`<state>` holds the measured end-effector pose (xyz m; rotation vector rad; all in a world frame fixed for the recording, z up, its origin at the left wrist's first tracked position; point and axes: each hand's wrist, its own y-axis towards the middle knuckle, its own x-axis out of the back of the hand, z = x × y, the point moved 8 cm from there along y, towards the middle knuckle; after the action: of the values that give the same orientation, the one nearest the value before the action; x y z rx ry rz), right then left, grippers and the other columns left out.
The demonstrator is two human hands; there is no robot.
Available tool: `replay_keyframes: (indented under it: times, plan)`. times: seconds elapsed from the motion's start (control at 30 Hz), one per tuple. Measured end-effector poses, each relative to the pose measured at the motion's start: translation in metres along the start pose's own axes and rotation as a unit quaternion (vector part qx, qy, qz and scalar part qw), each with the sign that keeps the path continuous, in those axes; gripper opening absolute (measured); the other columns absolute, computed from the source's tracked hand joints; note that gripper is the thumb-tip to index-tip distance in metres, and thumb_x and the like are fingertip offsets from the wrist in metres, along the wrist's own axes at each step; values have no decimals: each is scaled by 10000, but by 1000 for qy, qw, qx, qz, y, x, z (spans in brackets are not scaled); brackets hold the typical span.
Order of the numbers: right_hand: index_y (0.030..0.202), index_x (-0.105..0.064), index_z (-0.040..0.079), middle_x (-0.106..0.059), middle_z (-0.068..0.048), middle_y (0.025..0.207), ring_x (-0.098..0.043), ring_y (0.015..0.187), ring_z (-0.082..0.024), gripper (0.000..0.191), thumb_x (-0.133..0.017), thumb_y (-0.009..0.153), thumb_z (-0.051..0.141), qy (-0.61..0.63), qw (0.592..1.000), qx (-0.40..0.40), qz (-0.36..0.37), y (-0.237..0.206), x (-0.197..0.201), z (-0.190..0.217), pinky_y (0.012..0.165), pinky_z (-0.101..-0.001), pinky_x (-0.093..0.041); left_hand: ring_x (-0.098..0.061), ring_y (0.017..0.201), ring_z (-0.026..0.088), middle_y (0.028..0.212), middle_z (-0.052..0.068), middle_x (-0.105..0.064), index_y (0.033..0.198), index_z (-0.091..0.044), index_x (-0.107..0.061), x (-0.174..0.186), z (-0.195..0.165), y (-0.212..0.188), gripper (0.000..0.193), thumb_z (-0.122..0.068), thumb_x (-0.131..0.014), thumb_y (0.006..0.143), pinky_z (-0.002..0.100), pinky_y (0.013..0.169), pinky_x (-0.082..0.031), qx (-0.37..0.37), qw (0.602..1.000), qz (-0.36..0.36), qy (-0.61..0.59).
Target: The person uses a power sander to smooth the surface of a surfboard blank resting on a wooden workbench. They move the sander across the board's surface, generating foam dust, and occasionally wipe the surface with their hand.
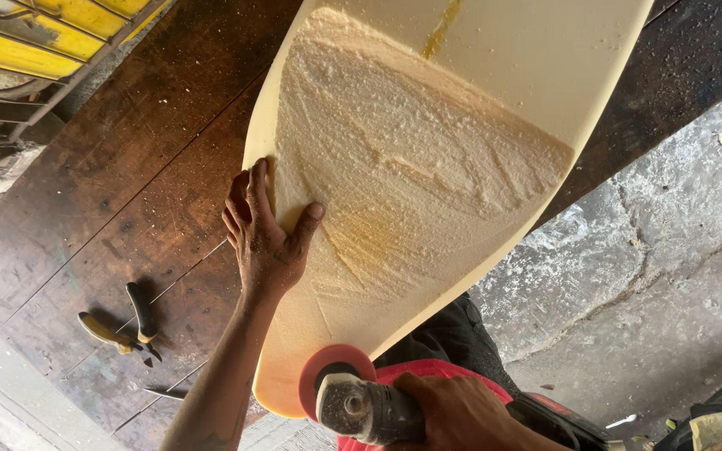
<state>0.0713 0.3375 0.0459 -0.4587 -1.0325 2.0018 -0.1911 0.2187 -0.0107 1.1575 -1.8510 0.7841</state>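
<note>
On the dark wooden table [110, 192] lies a big pale foam board [428, 167], and its lower end sticks out over the table edge, above the grey floor [653, 301]. The middle of the board is rough and dusty; its rim is smooth. The left hand [265, 234] lies flat and open on the board's left edge, fingers spread, gripping nothing. The right hand [461, 409] is closed around a grinder [369, 409], whose red disc [327, 367] touches the board's bottom tip. Left of the board, the table has open room. Pliers [127, 321] lie there, well apart from the board.
</note>
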Motion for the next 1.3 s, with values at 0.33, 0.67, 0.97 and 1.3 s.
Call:
replay_keyframes:
  times: [0.33, 0.67, 0.97, 1.3]
  plan:
    - [1215, -614, 222, -773, -73, 969, -757, 861, -341, 645, -803, 720, 590, 26, 997, -55, -39, -20, 35, -9, 778, -495, -559, -336, 1455, 434, 1603, 234, -325, 1648, -195, -225, -7, 9, 2, 988, -853, -407, 933, 701, 1154, -247, -8, 1000, 3, 12]
    - [1209, -640, 234, -788, -125, 971, -726, 926, -407, 712, -847, 654, 630, 21, 984, -92, -150, -33, 76, -43, 776, -510, -563, -357, 1441, 407, 1597, 211, -365, 1630, -152, -277, -2, 2, 2, 964, -816, -449, 953, 667, 1160, -274, -31, 999, -9, -2]
    - [1259, -627, 237, -822, -47, 899, -808, 726, -221, 803, -669, 673, 785, 46, 978, -148, -141, -35, 96, -94, 748, -445, -619, -359, 1432, 400, 1590, 218, -371, 1614, -126, -315, 1, -1, 2, 940, -784, -471, 960, 634, 1169, -266, -31, 999, -13, 4]
    - [1245, -606, 104, -777, -146, 838, -752, 582, -213, 727, -674, 769, 649, 106, 947, -105, -286, -58, 156, -146, 602, -427, -638, -355, 1439, 404, 1587, 218, -372, 1622, -141, -309, -1, 0, 2, 966, -801, -479, 937, 646, 1177, -263, -10, 1000, 0, 2]
